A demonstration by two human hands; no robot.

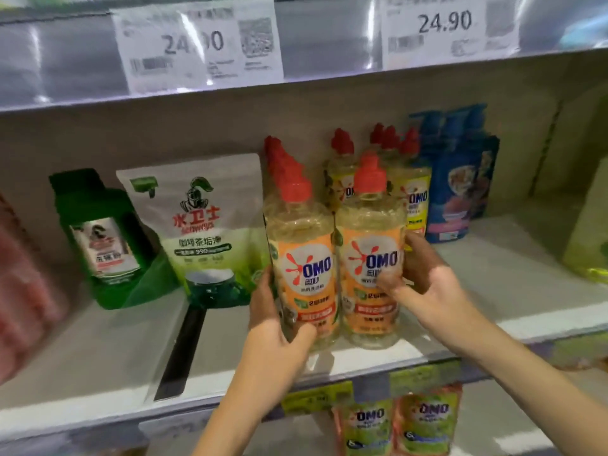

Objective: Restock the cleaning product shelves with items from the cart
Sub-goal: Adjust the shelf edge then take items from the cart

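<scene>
Two clear OMO bottles with red caps and orange labels stand side by side at the front of the grey shelf [460,255]. My left hand [276,327] grips the left bottle [302,255] low on its body, thumb across the front. My right hand [424,284] wraps around the right bottle [370,245], fingers behind it and thumb on the label. Behind them stand more OMO bottles [411,192] with red caps.
A white and green pouch [200,225] and a green box [102,235] stand to the left, past a black divider [181,353]. Blue pouches [457,182] stand at the back right. Price tags hang above; OMO pouches [394,422] sit on the shelf below.
</scene>
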